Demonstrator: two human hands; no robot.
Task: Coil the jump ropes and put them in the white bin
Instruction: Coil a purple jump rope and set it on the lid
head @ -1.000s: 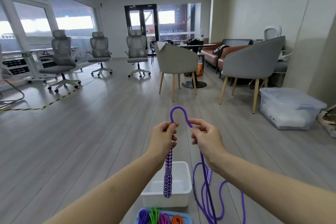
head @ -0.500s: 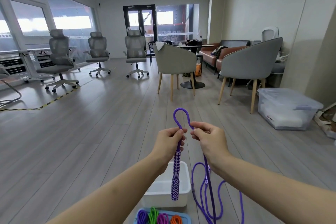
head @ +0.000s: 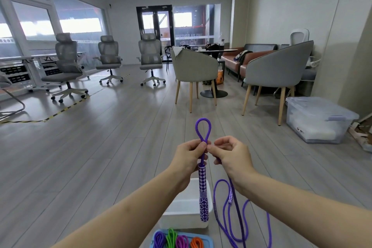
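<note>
Purple jump rope [head: 203, 131] is held up in front of the body, a small loop standing above the fingers. The crossing is pinched by the left hand [head: 190, 155], and the patterned handle [head: 203, 193] hangs over the white bin [head: 186, 217]. Rope is gripped by the curled right hand [head: 231, 155], the remainder trailing to the grey plank floor [head: 100, 147]. Coiled ropes are seen in a blue tray [head: 208, 240] at the bottom edge. Open floor is left ahead; chairs and a lidded clear tub [head: 320, 119] stand beyond. Mirrored door lettering cannot be read.
</note>
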